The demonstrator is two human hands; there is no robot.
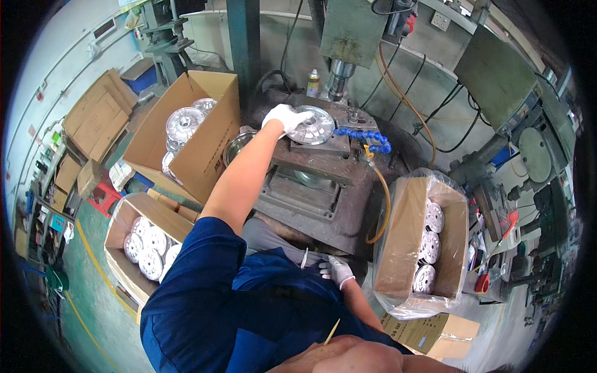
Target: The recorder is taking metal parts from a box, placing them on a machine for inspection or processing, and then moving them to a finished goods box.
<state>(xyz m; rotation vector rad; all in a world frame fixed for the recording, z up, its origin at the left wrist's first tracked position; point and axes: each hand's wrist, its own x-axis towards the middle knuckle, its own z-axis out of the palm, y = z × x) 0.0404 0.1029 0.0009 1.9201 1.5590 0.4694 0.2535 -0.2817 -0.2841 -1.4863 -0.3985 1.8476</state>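
My left hand (285, 118), in a white glove, reaches forward to the drill press table. Its fingers grip the left edge of a shiny round metal disc (318, 127) with cut-outs round its face. The disc sits at or just above a steel fixture block (323, 148); I cannot tell whether they touch. Above and behind it is the machine's spindle (339, 79). A blue segmented coolant hose (367, 134) ends close to the disc's right edge. Gloved too, my right hand (337, 271) lies on my lap with its fingers stretched out, holding nothing.
Left of the machine, a tall carton (205, 152) holds shiny discs, and a lower carton (118, 239) holds paler ones. A plastic-lined carton (398, 248) on the right contains several discs. A yellow hose (387, 205) hangs off the table's right side. Behind stands a spray can (313, 84).
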